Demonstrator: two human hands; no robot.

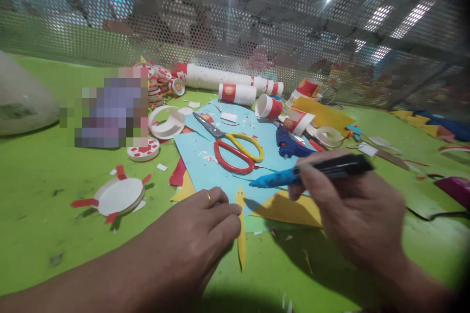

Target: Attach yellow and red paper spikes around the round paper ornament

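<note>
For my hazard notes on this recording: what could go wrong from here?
The blue-and-black marker in the right hand points toward the yellow paper strip, so a slip might leave a stray mark. The strip is narrow and held at one edge by the left hand, so it could shift or crease. The scissors lie close by and might get knocked.

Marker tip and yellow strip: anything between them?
Just a small gap in the head view, with light-blue paper showing between the marker tip and the yellow strip; no other object there.
</note>
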